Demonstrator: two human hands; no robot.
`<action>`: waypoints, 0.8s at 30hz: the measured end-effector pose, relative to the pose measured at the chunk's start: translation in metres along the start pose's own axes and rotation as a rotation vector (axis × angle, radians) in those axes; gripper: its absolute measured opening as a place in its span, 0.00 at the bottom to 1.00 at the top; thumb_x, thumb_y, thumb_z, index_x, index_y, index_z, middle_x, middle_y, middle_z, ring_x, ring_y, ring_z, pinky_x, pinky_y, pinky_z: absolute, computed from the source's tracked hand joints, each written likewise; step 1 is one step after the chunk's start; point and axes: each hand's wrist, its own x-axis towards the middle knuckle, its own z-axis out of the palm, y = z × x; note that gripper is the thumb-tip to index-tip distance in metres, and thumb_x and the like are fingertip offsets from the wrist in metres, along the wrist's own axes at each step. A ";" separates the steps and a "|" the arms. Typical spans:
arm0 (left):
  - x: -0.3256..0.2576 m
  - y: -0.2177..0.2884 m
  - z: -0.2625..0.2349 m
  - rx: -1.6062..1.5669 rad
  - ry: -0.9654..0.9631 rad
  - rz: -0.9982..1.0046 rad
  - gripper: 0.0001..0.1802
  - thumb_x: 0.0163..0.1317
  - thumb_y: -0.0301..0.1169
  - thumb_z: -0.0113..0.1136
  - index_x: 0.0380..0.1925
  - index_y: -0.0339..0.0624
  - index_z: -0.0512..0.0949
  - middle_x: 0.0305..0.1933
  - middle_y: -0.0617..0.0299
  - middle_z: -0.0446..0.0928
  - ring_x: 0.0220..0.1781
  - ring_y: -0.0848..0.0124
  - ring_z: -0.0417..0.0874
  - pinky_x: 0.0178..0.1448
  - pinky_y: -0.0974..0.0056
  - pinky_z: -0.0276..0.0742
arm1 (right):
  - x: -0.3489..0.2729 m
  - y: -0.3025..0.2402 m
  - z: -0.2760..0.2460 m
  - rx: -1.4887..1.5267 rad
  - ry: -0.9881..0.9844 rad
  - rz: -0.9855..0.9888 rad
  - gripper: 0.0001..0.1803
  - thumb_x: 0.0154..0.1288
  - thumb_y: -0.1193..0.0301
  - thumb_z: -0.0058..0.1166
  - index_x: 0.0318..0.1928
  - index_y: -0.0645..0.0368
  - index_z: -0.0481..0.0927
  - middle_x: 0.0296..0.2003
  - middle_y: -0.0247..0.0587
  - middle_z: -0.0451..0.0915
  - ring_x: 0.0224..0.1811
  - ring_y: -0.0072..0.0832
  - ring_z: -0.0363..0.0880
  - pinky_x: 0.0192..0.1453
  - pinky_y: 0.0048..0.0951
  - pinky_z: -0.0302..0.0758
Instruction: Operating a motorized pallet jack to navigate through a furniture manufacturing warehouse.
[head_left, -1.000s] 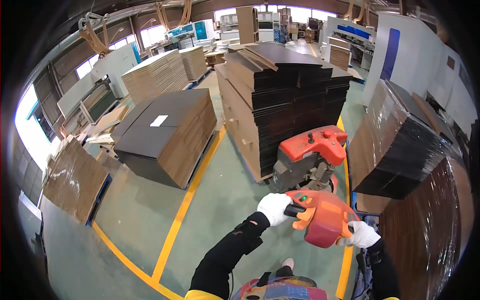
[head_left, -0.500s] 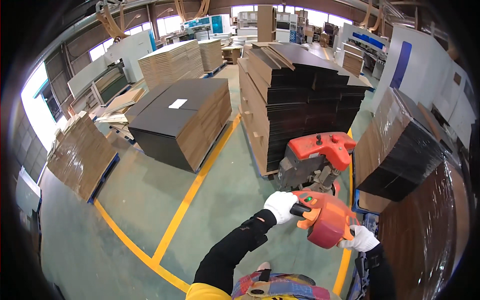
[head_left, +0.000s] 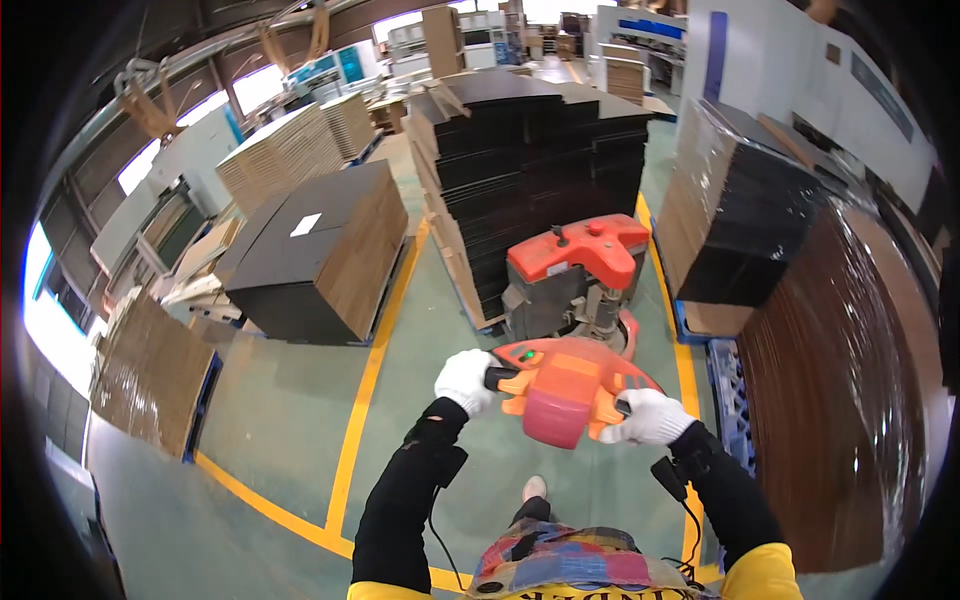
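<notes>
My left hand (head_left: 466, 382), in a white glove, is closed round the black grip at the left end of an orange-red control handle (head_left: 570, 390). My right hand (head_left: 650, 417), gloved the same way, grips the handle's right end. A small green light glows on the handle's upper left. Beyond it stands the red-topped body of an electric pallet truck (head_left: 575, 255), its forks hidden. Directly behind the truck rises a tall stack of black-faced boards (head_left: 540, 150) with light wooden sides.
To the left, a lower black-topped board stack (head_left: 325, 250) and a wrapped board stack (head_left: 150, 375) sit on pallets. Film-wrapped stacks (head_left: 745, 210) and brown boards (head_left: 830, 380) stand close on the right, by a blue pallet (head_left: 730, 400). Yellow floor lines (head_left: 365, 390) run between them.
My view has turned to the right, and the handle and both hands now sit further left in it. The handle looks more level. Both hands keep their grip.
</notes>
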 end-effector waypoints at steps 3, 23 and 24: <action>-0.012 0.011 -0.007 -0.020 0.050 0.014 0.12 0.45 0.38 0.74 0.32 0.52 0.85 0.38 0.56 0.83 0.45 0.53 0.84 0.53 0.54 0.80 | -0.010 0.017 0.008 -0.081 0.089 -0.114 0.36 0.48 0.40 0.68 0.42 0.60 0.82 0.36 0.52 0.84 0.42 0.45 0.83 0.47 0.40 0.77; -0.123 0.004 -0.025 -0.054 0.068 0.039 0.10 0.47 0.30 0.70 0.33 0.51 0.85 0.38 0.56 0.83 0.46 0.53 0.82 0.53 0.54 0.79 | -0.102 -0.025 0.076 -0.057 -0.030 0.128 0.41 0.47 0.39 0.70 0.52 0.59 0.80 0.42 0.44 0.84 0.47 0.39 0.83 0.53 0.34 0.76; -0.131 0.003 -0.026 -0.067 0.096 0.054 0.10 0.47 0.30 0.70 0.33 0.51 0.84 0.37 0.56 0.83 0.46 0.53 0.82 0.53 0.54 0.79 | -0.106 -0.027 0.080 -0.041 -0.049 0.147 0.42 0.47 0.39 0.70 0.53 0.59 0.80 0.43 0.44 0.84 0.48 0.39 0.83 0.54 0.34 0.76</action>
